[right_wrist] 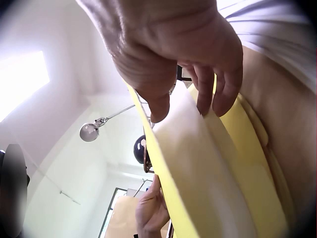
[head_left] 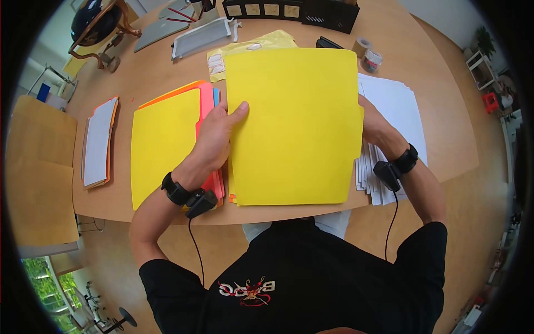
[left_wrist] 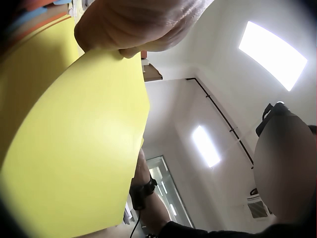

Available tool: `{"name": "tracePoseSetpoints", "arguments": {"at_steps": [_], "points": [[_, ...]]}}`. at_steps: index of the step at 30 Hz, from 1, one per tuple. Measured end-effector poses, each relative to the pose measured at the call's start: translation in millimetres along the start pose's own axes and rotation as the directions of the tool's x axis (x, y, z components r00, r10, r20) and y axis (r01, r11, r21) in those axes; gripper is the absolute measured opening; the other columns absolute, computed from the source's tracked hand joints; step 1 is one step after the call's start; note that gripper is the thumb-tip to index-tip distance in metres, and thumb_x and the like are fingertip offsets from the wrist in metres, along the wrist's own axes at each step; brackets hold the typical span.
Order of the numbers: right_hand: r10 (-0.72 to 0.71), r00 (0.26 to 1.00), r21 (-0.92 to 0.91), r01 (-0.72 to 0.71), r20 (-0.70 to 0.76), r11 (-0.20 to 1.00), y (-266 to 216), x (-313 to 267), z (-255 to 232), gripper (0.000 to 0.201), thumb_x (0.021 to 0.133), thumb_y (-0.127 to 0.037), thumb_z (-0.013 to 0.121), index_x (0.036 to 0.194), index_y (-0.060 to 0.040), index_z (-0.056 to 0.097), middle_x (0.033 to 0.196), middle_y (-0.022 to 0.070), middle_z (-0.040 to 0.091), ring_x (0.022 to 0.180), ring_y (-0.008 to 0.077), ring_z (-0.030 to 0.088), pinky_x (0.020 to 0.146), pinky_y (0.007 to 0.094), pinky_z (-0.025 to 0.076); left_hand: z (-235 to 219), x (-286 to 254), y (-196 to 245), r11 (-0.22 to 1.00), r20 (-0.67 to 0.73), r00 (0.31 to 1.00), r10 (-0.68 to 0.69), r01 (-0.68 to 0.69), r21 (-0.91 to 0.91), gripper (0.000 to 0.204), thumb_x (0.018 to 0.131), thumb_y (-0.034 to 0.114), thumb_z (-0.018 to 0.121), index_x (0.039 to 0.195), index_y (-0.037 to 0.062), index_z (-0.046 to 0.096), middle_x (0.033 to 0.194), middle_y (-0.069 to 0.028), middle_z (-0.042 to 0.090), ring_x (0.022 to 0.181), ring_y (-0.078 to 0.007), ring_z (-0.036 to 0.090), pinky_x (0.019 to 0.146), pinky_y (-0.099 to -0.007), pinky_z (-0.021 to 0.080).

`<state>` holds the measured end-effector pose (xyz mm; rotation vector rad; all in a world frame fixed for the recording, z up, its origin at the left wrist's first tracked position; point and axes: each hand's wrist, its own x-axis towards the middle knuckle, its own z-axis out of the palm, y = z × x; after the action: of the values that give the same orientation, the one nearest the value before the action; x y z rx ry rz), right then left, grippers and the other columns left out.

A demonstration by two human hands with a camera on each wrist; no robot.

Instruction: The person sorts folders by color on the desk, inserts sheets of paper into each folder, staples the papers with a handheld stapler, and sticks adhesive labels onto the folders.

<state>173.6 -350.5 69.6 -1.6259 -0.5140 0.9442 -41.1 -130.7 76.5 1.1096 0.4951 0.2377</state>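
Observation:
My left hand (head_left: pixel 214 131) grips the left edge of a yellow file folder (head_left: pixel 295 128), its thumb lying on the front. The folder stands raised over the table and its front cover faces the head camera. The right hand (right_wrist: pixel 173 54) reaches in at the folder's right side, mostly hidden behind the cover in the head view. In the right wrist view its thumb and fingers are spread apart over white paper (right_wrist: pixel 190 153) between the yellow covers, with fingertips right at the paper's border. More yellow folders (right_wrist: pixel 242 124) lie beneath.
Left of the folder is a pile of yellow, orange and pink folders (head_left: pixel 167 139); farther left lies a smaller stack with white paper on top (head_left: pixel 99 142). White sheets (head_left: pixel 395 106) lie at right. A wire-mesh tray (head_left: pixel 203 39), black organizer (head_left: pixel 328 14) and tape roll (head_left: pixel 362 44) stand behind.

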Motion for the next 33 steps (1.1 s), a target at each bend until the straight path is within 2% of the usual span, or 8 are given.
{"name": "tracePoseSetpoints", "arguments": {"at_steps": [4, 9, 12, 18, 21, 23, 29, 33], "points": [[0.045, 0.999, -0.279, -0.036, 0.027, 0.960, -11, -10, 1, 0.043, 0.095, -0.022, 0.068, 0.126, 0.0059, 0.059, 0.107, 0.0090, 0.069, 0.094, 0.0126, 0.065, 0.083, 0.0262, 0.052, 2, -3, 5, 1.000, -0.021, 1.000, -0.004, 0.004, 0.009, 0.040, 0.104, 0.025, 0.053, 0.136, 0.0019, 0.049, 0.128, -0.0076, 0.062, 0.115, -0.0168, 0.061, 0.097, -0.0309, 0.049], [-0.055, 0.990, -0.018, 0.058, 0.128, 0.998, 0, -12, -16, 0.034, 0.096, -0.021, 0.067, 0.124, -0.0017, 0.062, 0.105, 0.0051, 0.069, 0.090, 0.0093, 0.063, 0.082, 0.0230, 0.050, -5, -11, 10, 0.996, -0.049, 0.997, -0.065, 0.068, 0.057, 0.037, 0.104, 0.030, 0.052, 0.131, 0.0033, 0.055, 0.124, -0.0043, 0.065, 0.113, -0.0134, 0.062, 0.096, -0.0278, 0.049], [-0.175, 0.981, 0.129, 0.164, 0.085, 0.978, -5, -17, -44, 0.026, 0.100, -0.022, 0.061, 0.121, -0.0075, 0.061, 0.102, 0.0005, 0.068, 0.086, 0.0067, 0.062, 0.078, 0.0217, 0.049, -11, -23, 17, 0.995, -0.037, 0.997, 0.072, -0.069, 0.067, 0.039, 0.104, 0.033, 0.054, 0.127, 0.0026, 0.058, 0.116, -0.0051, 0.068, 0.103, -0.0113, 0.065, 0.090, -0.0267, 0.052], [-0.303, 0.831, -0.235, 0.213, -0.468, 0.948, -37, -53, -159, 0.028, 0.101, -0.030, 0.059, 0.123, -0.0112, 0.059, 0.100, -0.0037, 0.067, 0.080, 0.0049, 0.061, 0.075, 0.0233, 0.051, -79, -52, 85, 0.886, -0.257, 0.853, 0.453, -0.401, 0.231, 0.032, 0.103, 0.027, 0.056, 0.124, 0.0028, 0.058, 0.120, -0.0047, 0.065, 0.107, -0.0110, 0.063, 0.091, -0.0268, 0.050], [-0.298, 0.774, -0.196, 0.226, -0.559, 0.954, -32, -68, -205, 0.027, 0.103, -0.027, 0.055, 0.121, -0.0073, 0.060, 0.096, -0.0042, 0.067, 0.081, 0.0043, 0.060, 0.075, 0.0210, 0.048, -143, -58, 105, 0.911, -0.326, 0.868, 0.375, -0.279, 0.305, 0.037, 0.103, 0.023, 0.055, 0.133, 0.0023, 0.054, 0.129, -0.0067, 0.062, 0.116, -0.0132, 0.059, 0.096, -0.0272, 0.048], [-0.145, 0.876, -0.208, 0.053, -0.460, 0.977, -8, -73, -245, 0.026, 0.102, -0.029, 0.058, 0.114, -0.0078, 0.065, 0.093, -0.0053, 0.065, 0.076, 0.0027, 0.056, 0.066, 0.0207, 0.045, -164, -63, 108, 0.901, -0.396, 0.860, 0.322, -0.150, 0.407, 0.044, 0.101, 0.024, 0.058, 0.139, 0.0006, 0.051, 0.131, -0.0076, 0.061, 0.121, -0.0146, 0.057, 0.097, -0.0266, 0.047], [0.005, 0.879, -0.270, -0.152, -0.477, 0.951, 40, -74, -254, 0.027, 0.100, -0.033, 0.059, 0.109, -0.0080, 0.066, 0.084, -0.0067, 0.062, 0.069, 0.0028, 0.052, 0.064, 0.0218, 0.044, -278, -60, 75, 0.856, -0.494, 0.860, 0.131, 0.154, 0.494, 0.052, 0.098, 0.025, 0.063, 0.140, -0.0021, 0.050, 0.131, -0.0104, 0.061, 0.121, -0.0164, 0.057, 0.096, -0.0263, 0.046], [0.053, 0.840, -0.360, -0.287, -0.540, 0.887, 45, -66, -238, 0.033, 0.098, -0.033, 0.061, 0.112, -0.0040, 0.066, 0.087, -0.0013, 0.065, 0.077, 0.0075, 0.059, 0.072, 0.0258, 0.049, -279, -52, 57, 0.652, -0.561, 0.773, 0.296, 0.266, 0.710, 0.058, 0.095, 0.025, 0.065, 0.143, -0.0030, 0.048, 0.131, -0.0185, 0.060, 0.121, -0.0234, 0.058, 0.101, -0.0333, 0.044]]}}
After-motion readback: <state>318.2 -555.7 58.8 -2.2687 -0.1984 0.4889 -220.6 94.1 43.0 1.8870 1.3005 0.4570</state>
